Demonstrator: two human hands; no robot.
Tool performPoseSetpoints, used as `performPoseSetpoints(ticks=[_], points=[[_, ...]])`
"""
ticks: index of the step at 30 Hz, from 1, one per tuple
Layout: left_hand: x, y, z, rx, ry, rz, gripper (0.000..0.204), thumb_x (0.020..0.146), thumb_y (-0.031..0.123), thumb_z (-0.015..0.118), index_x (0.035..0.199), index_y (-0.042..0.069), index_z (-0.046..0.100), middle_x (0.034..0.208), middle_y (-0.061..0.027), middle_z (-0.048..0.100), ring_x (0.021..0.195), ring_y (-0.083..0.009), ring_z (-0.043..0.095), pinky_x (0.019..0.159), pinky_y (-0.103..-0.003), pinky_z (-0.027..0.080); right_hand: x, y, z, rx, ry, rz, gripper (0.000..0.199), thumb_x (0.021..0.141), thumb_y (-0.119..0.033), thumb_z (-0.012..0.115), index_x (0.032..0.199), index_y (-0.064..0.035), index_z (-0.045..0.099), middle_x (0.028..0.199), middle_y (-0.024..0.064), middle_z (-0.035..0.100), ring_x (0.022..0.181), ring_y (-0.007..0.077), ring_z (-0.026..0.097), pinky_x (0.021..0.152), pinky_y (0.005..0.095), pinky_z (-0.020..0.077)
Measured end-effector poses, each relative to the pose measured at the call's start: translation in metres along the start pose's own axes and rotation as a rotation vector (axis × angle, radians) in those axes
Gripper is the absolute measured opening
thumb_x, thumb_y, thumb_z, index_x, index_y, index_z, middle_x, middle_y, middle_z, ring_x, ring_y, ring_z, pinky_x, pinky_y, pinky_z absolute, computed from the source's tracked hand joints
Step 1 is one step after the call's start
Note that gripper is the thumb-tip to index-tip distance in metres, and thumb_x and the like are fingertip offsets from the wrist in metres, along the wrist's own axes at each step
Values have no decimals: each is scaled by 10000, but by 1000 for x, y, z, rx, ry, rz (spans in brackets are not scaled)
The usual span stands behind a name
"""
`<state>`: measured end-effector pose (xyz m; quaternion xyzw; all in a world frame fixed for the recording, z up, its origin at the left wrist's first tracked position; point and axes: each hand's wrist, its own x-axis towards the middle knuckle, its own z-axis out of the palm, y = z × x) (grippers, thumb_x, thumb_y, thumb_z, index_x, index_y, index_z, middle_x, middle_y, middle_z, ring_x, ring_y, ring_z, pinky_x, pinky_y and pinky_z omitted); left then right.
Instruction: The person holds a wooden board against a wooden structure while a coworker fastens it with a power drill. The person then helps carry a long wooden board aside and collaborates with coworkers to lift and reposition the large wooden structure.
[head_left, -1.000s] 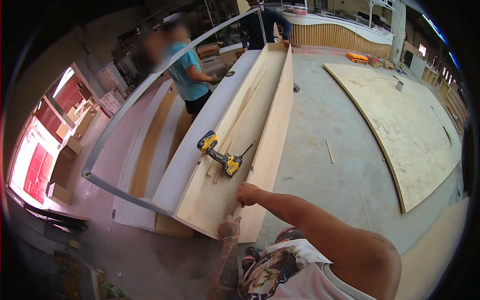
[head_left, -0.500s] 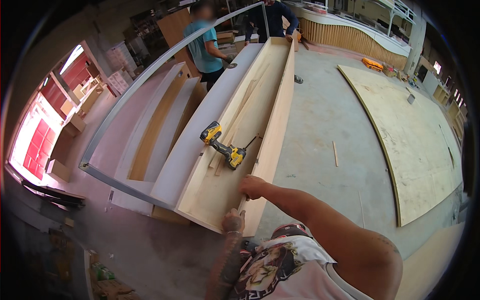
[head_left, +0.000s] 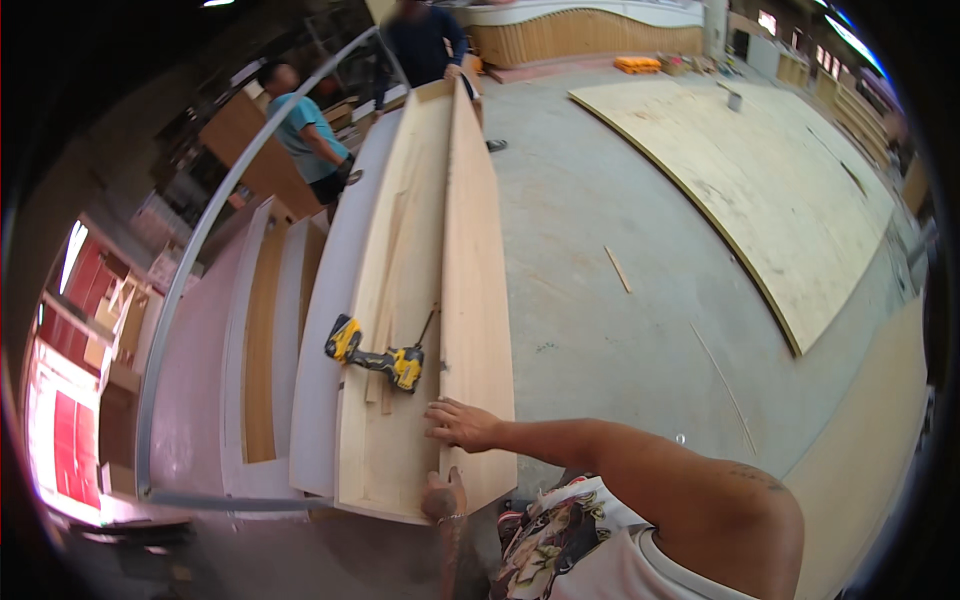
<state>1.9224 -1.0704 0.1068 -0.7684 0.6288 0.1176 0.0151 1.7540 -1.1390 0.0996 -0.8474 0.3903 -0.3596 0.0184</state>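
Note:
A long, shallow wooden box (head_left: 410, 440), open at the top, stretches away from me. My left hand (head_left: 443, 497) grips the near part of its right wall (head_left: 478, 300), thumb on one side and fingers inside. Just beyond, my right hand (head_left: 464, 425) rests over that wall's top edge, its fingers spread. A yellow and black cordless drill (head_left: 378, 357) with a long bit lies across the box, its battery end on the left wall. Beneath it, thin wood strips (head_left: 393, 240) run along the inside. At the far end a person in dark clothes (head_left: 422, 45) has a hand on the box.
A white panel (head_left: 335, 330) and a grey metal frame (head_left: 172, 300) stand along the box's left. Another person in a light blue shirt (head_left: 305, 135) is beyond them. A large plywood sheet (head_left: 740, 190) lies on the floor to the right, with a thin strip (head_left: 618, 270) nearer.
The view has swung right, so the box appears farther left and straighter. My right hand's fingers have loosened from a closed grip and spread over the wall. My left hand still holds the wall.

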Motion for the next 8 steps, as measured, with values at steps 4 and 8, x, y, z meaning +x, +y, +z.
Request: performPoseSetpoints(ticks=[4, 8], points=[[10, 7, 19, 41, 121, 58, 457, 809, 477, 623, 897, 29, 623, 859, -192, 665, 803, -374, 656, 699, -480, 505, -110, 9, -14, 288, -96, 480, 428, 796, -155, 653, 1209, -112, 549, 1271, 160, 490, 1182, 341, 481, 997, 438, 403], [8, 29, 12, 155, 58, -67, 476, 806, 479, 619, 935, 21, 639, 885, -208, 664, 826, -385, 650, 720, -478, 511, -264, 57, -43, 616, -426, 1031, 304, 870, -160, 592, 1171, -117, 599, 1119, 149, 607, 1028, 301, 596, 871, 445, 488]])
